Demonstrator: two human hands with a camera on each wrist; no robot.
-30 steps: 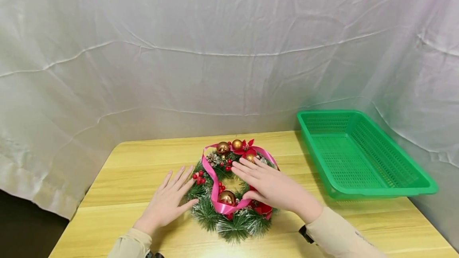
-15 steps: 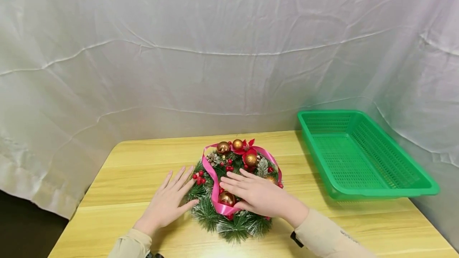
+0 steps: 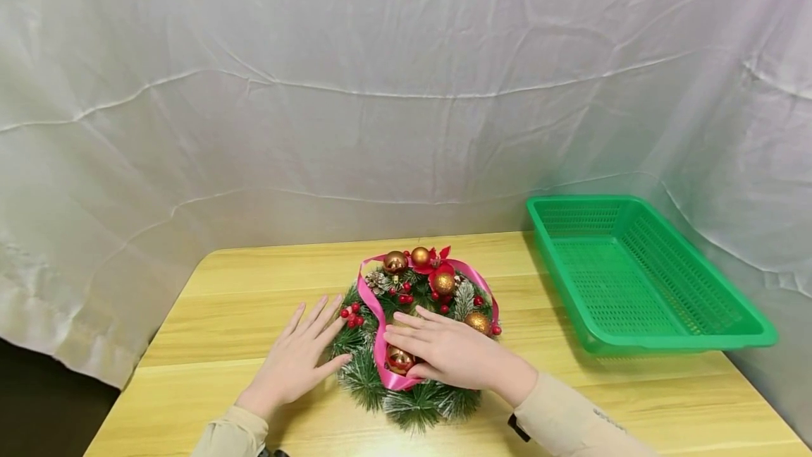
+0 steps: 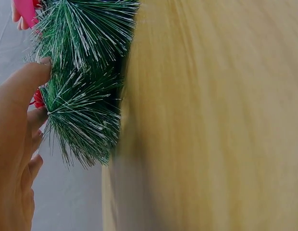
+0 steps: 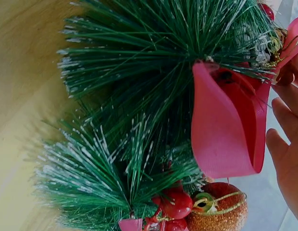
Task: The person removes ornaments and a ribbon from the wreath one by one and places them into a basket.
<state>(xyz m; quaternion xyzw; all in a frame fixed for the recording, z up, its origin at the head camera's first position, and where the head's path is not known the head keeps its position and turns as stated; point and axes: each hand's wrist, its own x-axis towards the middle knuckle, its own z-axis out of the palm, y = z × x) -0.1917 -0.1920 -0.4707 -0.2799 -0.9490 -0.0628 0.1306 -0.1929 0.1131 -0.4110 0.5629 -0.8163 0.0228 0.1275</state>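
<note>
while our left hand point(image 3: 294, 358) lies spread at the near left edge of the wreath point(image 3: 364, 376), its fingers straight and clasping nothing, our right hand point(image 3: 453, 351) reaches across the wreath's front with its fingers extended, curled round no part of it; how firmly they press we cannot tell. the wreath sits on the table point(image 3: 266, 316) between our left fingers and right wrist, partly under the right fingers. to handle it well, we judge it best to let the left fingers steady the rim lightly while the right ones work flat and gently, so that nothing gets bent or pulled loose. what stands in the way is close: the pink ribbon point(image 3: 373, 300) loops past the right fingertips and could snag, the shiny copper bauble point(image 3: 398, 360) sits just beneath those fingers and could shift, and some red berries point(image 3: 352, 315) are at our left index fingertip. a red flower point(image 3: 436, 264) and a glittery gold bauble point(image 3: 445, 283) lie beyond the right fingers. off to their right, well apart, stands a green basket point(image 3: 685, 339); past all our fingertips hangs a pale curtain point(image 3: 406, 132).
</note>
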